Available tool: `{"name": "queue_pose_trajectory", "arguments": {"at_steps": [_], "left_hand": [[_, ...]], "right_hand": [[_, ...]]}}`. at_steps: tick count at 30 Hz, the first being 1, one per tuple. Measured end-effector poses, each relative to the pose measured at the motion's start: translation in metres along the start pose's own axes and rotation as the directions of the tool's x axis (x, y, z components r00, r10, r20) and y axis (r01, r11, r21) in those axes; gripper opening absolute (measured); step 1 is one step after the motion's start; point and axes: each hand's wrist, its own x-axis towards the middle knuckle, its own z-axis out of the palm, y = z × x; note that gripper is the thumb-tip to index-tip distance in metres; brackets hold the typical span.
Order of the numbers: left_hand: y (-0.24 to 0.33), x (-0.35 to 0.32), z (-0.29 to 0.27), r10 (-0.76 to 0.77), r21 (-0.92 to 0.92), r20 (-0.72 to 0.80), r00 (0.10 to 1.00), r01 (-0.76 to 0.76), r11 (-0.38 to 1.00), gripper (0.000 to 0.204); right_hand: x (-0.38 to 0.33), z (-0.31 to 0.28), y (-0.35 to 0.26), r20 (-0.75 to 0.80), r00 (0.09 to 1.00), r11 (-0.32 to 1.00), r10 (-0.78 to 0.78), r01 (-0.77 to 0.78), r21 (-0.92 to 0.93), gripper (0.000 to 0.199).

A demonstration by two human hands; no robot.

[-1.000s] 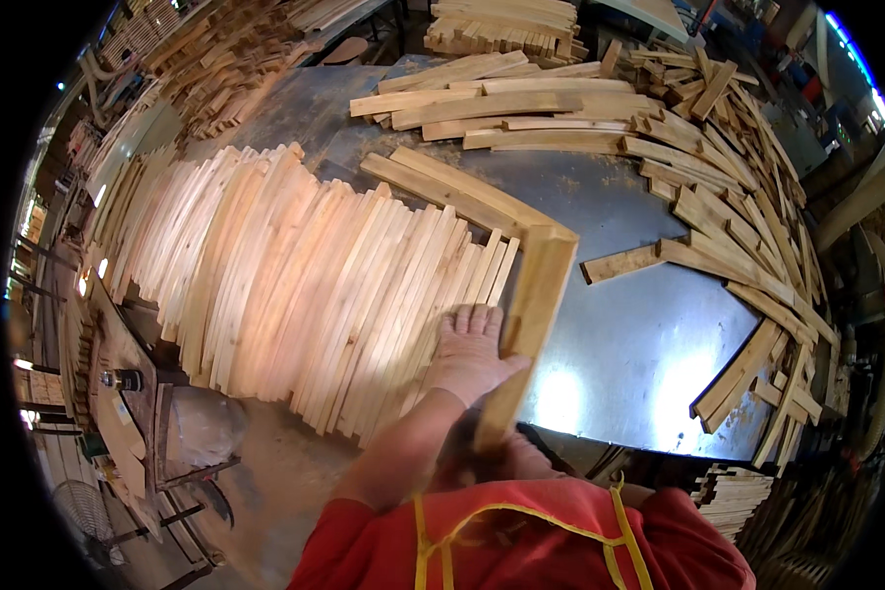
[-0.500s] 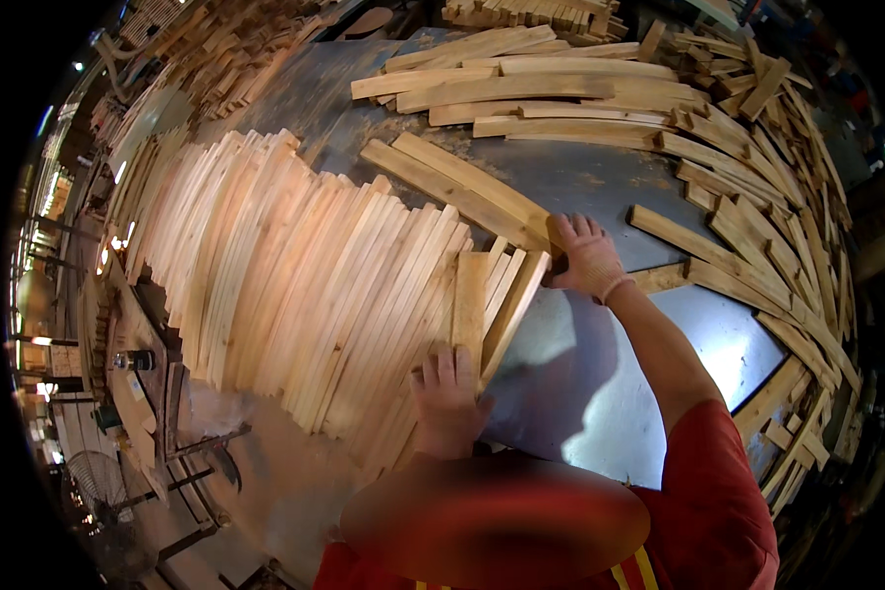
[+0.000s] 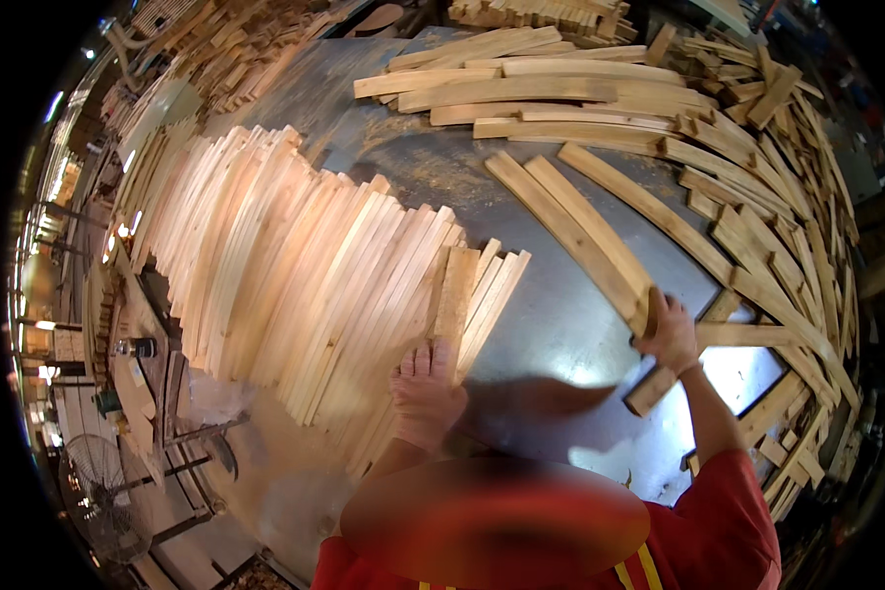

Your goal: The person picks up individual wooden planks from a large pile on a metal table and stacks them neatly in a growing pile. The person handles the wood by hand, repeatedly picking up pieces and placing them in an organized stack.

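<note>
My left hand (image 3: 428, 398) lies over the near end of a wooden slat (image 3: 454, 295), fingers together on top and thumb at its side. That slat rests at the right end of a long row of pale wooden strips (image 3: 315, 275) laid edge to edge. Farther right, my right hand (image 3: 671, 334) is closed around the near ends of two wooden slats (image 3: 585, 231), which lie side by side and slant away to the far left. Below this hand, the end of another wood piece (image 3: 649, 391) sticks out toward me; the hand and forearm cover part of it.
Loose slats (image 3: 560, 93) are spread along the far side of the grey metal tabletop (image 3: 521, 344). A jumbled pile of boards (image 3: 787, 226) curves down the right side. At the lower left stand a metal frame (image 3: 202, 433) and a wire fan (image 3: 98, 482). A red cap brim (image 3: 497, 521) blocks the bottom middle.
My right hand has moved right and nearer, bringing the two slats with it, away from the row. My left hand and the slat under it have shifted slightly left.
</note>
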Motion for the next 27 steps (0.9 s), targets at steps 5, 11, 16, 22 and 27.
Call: {"name": "queue_pose_trajectory", "arguments": {"at_steps": [5, 11, 16, 22, 27], "left_hand": [[-0.006, -0.004, 0.006, 0.025, 0.005, -0.016, 1.0, -0.025, 1.0, 0.098], [-0.003, -0.008, -0.032, -0.035, 0.023, 0.282, 0.959, 0.029, 0.999, 0.107], [-0.019, -0.026, -0.04, -0.043, -0.011, 0.358, 0.933, 0.05, 0.999, 0.112], [-0.042, -0.022, -0.043, -0.012, -0.277, 0.295, 0.955, 0.098, 0.956, 0.097], [-0.045, -0.025, -0.039, 0.058, -0.667, 0.296, 0.953, 0.163, 0.727, 0.082]], "right_hand": [[-0.148, 0.018, -0.038, 0.122, 0.942, 0.949, 0.312, -0.304, -0.086, 0.113], [-0.193, 0.041, -0.063, 0.08, 0.815, 0.8, 0.574, -0.579, 0.157, 0.108], [-0.186, 0.041, -0.086, 0.087, 0.904, 0.798, 0.419, -0.413, 0.44, 0.061], [-0.207, 0.088, -0.202, 0.147, 0.923, 0.573, 0.356, -0.34, 0.746, 0.055], [-0.185, 0.098, -0.315, 0.485, 0.874, 0.813, 0.021, -0.297, 0.5, 0.074]]}}
